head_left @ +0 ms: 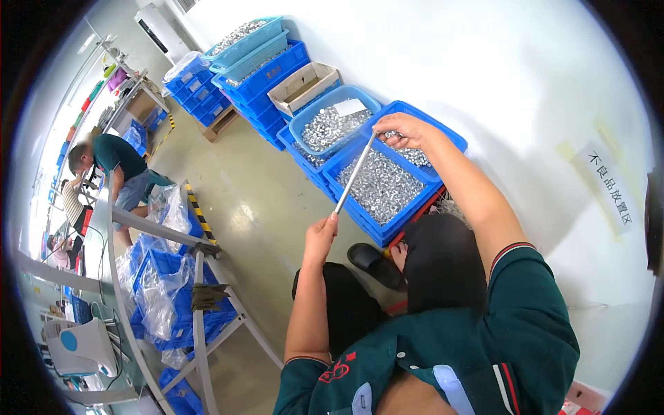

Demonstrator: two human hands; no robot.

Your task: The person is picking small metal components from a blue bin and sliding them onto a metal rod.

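A thin, straight metal rod (357, 171) slants between my two hands above a blue bin. My left hand (321, 239) is closed round its lower end. At the upper end, the fingertips of my right hand (407, 131) meet the rod, and several small shiny metal parts that look like nuts (393, 135) sit in the curled fingers. Beneath lies a blue bin (387, 237) filled with loose metal parts of the same look. A second blue bin (456, 135) of such parts is partly hidden behind my right hand and forearm.
Beyond stand a light blue tub (297, 128) of metal parts, a whitish box (282, 95) and stacked blue crates (261, 104) along the white wall. To the left are a metal frame (200, 332) and plastic-wrapped blue crates (142, 277). A person (119, 158) bends over farther off.
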